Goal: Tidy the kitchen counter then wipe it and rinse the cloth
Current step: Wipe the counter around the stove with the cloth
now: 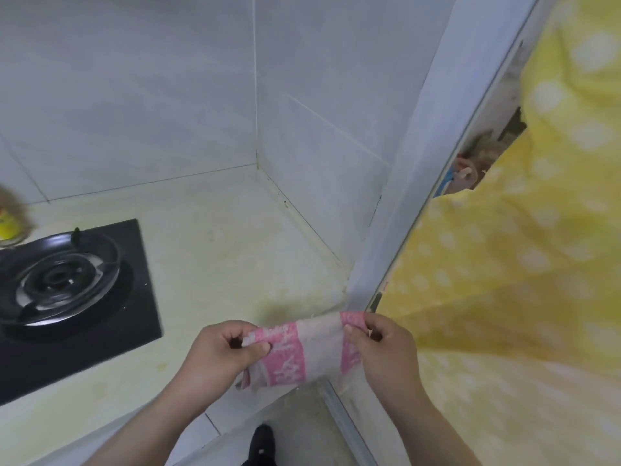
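Note:
A pink and grey-white cloth is stretched between both hands just above the front right corner of the pale yellow-green counter. My left hand pinches the cloth's left end between thumb and fingers. My right hand pinches its right end the same way. The cloth's lower edge hangs loose below the hands, over the counter's front edge.
A black gas hob with a round burner sits on the counter at the left. A blurred jar with a yellow label stands at the far left. White tiled walls close the corner. A yellow dotted curtain hangs at the right beyond a white door frame.

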`<state>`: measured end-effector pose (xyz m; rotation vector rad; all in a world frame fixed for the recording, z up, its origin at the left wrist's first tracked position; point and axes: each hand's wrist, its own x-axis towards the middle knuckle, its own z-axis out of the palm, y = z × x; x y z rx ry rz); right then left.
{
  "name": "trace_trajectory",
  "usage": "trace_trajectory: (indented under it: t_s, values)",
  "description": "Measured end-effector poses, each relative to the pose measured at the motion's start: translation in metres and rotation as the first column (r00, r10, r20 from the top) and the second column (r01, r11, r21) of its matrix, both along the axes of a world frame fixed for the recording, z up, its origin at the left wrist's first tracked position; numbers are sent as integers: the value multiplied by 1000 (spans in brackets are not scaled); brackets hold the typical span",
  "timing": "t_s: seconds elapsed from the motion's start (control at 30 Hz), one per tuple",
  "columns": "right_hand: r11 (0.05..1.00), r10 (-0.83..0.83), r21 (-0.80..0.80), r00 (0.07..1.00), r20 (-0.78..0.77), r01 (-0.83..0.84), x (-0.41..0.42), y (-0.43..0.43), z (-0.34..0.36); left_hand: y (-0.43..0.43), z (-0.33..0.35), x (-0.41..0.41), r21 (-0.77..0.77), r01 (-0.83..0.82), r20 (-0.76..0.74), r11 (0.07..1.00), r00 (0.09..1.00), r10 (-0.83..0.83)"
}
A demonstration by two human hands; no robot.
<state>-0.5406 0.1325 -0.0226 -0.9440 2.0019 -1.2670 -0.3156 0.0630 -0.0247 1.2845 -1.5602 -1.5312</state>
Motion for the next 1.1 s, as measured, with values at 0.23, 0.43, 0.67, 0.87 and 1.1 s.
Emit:
trace_trajectory:
  t_s: [0.23, 0.43, 0.67, 0.87, 1.1]
  values:
    - [991, 88, 109, 990, -110, -76, -31, -69, -7, -61, -31, -27, 31, 69, 99, 997, 992, -72]
    - [964, 140, 256, 961, -239, -76, -58, -106, -23, -96, -54, -44, 45, 140, 224, 989, 963, -146]
    - [899, 254, 432, 884, -393, -67, -68, -142, -60, -120, -80, -73, -17, 136, 485, 991, 867, -111]
    - [936, 227, 340, 901, -369, -97, -64, -168, -75, -131, -87, -88, -18, -9, 585, 1000, 811, 18]
    - [884, 389, 392, 865, -316, -254, -52, -188, -101, -142, -100, -106, -91, -107, 632, 990, 762, 141]
